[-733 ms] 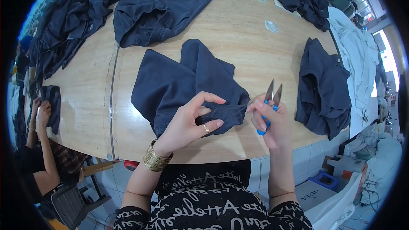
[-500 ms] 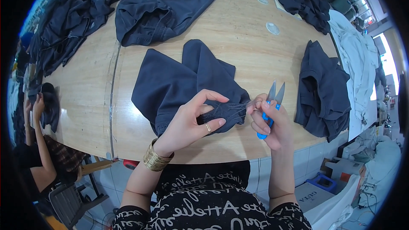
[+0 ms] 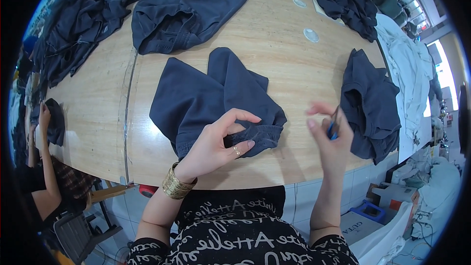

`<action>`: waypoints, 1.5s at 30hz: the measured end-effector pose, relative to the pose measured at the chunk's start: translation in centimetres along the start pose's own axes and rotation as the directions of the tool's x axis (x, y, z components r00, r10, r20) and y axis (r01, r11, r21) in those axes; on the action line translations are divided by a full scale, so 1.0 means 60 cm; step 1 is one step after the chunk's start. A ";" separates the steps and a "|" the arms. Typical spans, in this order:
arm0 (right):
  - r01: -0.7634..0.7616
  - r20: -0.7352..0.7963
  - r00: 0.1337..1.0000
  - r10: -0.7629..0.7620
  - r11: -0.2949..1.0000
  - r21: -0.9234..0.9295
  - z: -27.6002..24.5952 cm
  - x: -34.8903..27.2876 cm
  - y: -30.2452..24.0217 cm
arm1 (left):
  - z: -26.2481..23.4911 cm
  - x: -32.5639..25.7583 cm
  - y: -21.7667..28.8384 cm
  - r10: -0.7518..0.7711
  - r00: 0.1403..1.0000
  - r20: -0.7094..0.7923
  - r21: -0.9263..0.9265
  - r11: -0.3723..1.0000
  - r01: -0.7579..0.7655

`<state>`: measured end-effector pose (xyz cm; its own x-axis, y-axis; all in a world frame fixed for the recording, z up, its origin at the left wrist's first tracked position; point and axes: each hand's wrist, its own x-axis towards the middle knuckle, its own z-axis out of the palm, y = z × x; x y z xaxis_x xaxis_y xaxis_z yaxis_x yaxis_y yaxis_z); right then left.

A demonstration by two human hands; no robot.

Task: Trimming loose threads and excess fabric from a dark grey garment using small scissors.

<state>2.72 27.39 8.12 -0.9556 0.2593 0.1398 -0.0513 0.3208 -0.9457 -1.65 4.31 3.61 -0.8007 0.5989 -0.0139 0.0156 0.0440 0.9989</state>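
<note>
A pair of dark navy shorts [image 3: 196,95] lies on the table in front of me, its gathered elastic waistband toward me. My left hand [image 3: 213,140] grips the waistband between thumb and fingers, and loose thread ends show there faintly. Off to the right of the shorts, my right hand [image 3: 336,140] is raised and somewhat blurred. Small blue-handled scissors [image 3: 333,130] are tucked in its palm, while the thumb and forefinger stand apart. Most of the scissors is hidden by the hand.
More dark garments lie at the far middle [image 3: 216,7], as a folded pile [image 3: 373,105] at right, and in heaps at far left [image 3: 93,14] and far right [image 3: 348,7]. Pale cloth [image 3: 402,64] hangs along the right side. Another person's hand [image 3: 44,118] works at left.
My right hand has moved right, away from the waistband, letting go of the pulled threads. The scissors have turned and are now mostly covered. My left hand keeps its grip.
</note>
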 end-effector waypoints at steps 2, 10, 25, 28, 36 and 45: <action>0.082 0.170 0.984 -0.051 0.980 -0.182 0.010 -0.016 0.000 | 0.005 -0.002 0.002 0.020 0.999 -0.040 -0.092 0.996 -0.023; 0.338 0.273 0.922 -0.273 0.913 -0.228 0.064 -0.045 0.021 | 0.004 -0.006 0.002 0.010 1.000 -0.017 -0.096 0.995 -0.012; 0.173 0.536 0.843 -0.053 0.969 -0.176 -0.005 -0.009 -0.035 | 0.005 -0.015 0.005 -0.006 1.000 -0.017 -0.216 0.976 0.002; 0.430 0.508 0.849 -0.146 0.751 -0.502 0.006 -0.003 -0.021 | -0.002 -0.017 0.002 -0.012 1.000 -0.019 -0.211 0.977 0.007; 0.491 0.536 0.822 -0.192 0.716 -0.496 0.020 0.004 -0.021 | -0.002 -0.016 0.000 -0.019 1.000 -0.007 -0.279 0.960 0.016; 0.534 0.572 0.793 -0.211 0.692 -0.485 0.030 0.011 -0.027 | -0.003 -0.017 0.003 -0.010 1.000 0.011 -0.234 0.972 0.012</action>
<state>1.62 25.39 9.22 -0.9126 -0.3833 0.1424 -0.4054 0.8027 -0.4374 -0.94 3.53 3.83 -0.7944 0.6070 -0.0243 -0.1348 -0.1372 0.9813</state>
